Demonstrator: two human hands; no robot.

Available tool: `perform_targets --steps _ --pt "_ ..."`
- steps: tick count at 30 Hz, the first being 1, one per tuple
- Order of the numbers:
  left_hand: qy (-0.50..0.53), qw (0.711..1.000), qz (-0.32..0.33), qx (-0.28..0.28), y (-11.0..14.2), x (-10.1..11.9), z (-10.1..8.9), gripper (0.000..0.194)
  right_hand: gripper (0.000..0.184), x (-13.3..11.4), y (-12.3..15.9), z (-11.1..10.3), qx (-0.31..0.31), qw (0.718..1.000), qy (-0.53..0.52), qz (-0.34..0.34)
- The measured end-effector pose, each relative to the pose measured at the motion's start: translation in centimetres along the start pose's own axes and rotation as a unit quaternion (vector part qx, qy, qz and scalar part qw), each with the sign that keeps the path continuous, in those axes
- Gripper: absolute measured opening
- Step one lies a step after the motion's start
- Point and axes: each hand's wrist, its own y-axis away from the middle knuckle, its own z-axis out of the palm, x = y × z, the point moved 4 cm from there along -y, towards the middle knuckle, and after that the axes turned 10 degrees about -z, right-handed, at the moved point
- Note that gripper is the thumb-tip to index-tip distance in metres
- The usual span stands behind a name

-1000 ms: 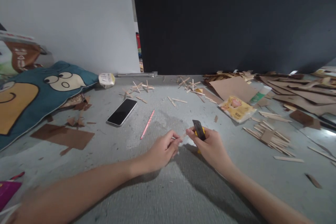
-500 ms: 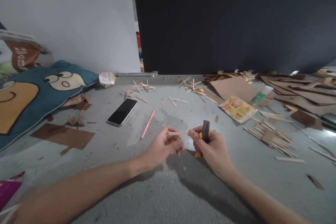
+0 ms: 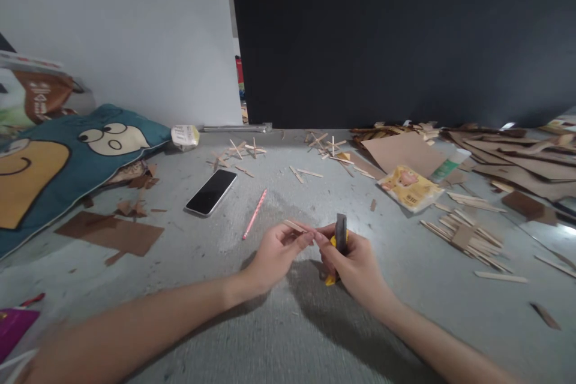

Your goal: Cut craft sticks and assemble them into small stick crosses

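Note:
My left hand (image 3: 272,257) pinches a thin wooden craft stick (image 3: 293,225) between thumb and fingers, above the grey floor. Wrapped in the palm of my right hand (image 3: 362,264) is a box cutter (image 3: 341,235) with a dark grey upper part and yellow at its lower end. The thumb and forefinger of that hand meet the left fingertips at the stick's near end, which they cover. A pink patterned pencil (image 3: 254,214) lies to the left of my hands, and farther left a phone (image 3: 211,192) rests screen up.
Small crossed-stick pieces (image 3: 245,149) stand toward the back. On the right are a yellow packet (image 3: 409,188), a glue stick (image 3: 451,165), bundled craft sticks (image 3: 463,237) and stacked cardboard (image 3: 517,156). A teal cushion (image 3: 85,159) and a brown cardboard sheet (image 3: 110,233) lie left. A dark panel (image 3: 396,36) rises behind.
My hands have come together, the right moving left until the fingertips meet. The craft stick now tilts, and the box cutter has moved left with my right hand.

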Motion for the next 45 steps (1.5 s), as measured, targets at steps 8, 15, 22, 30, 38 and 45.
perform_targets --steps 8,15,22,30,38,45 --pt "-0.068 0.997 -0.037 -0.007 -0.9 -0.6 -0.7 0.045 0.036 -0.2 -0.1 -1.9 -0.025 0.989 0.137 -0.055" --pt "-0.143 0.989 -0.043 -0.021 -1.0 -1.1 -1.3 0.039 0.028 -1.1 0.5 -1.5 -0.067 0.978 0.181 -0.079" --pt "-0.132 0.989 -0.048 -0.056 -1.2 -1.2 -0.9 0.031 0.021 -1.1 0.7 -1.1 -0.074 0.982 0.155 -0.079" --pt "-0.211 0.976 -0.022 -0.046 -0.5 -0.6 -0.8 0.041 0.021 -0.8 1.0 -0.2 -0.104 0.982 0.146 -0.066" --pt "-0.222 0.974 -0.028 -0.034 -0.6 -0.7 -0.8 0.040 0.020 -0.8 1.0 -0.3 -0.103 0.982 0.146 -0.067" --pt "-0.238 0.971 -0.024 -0.027 -0.4 -0.5 -0.8 0.043 0.019 -1.0 1.1 -0.2 -0.096 0.983 0.136 -0.073"
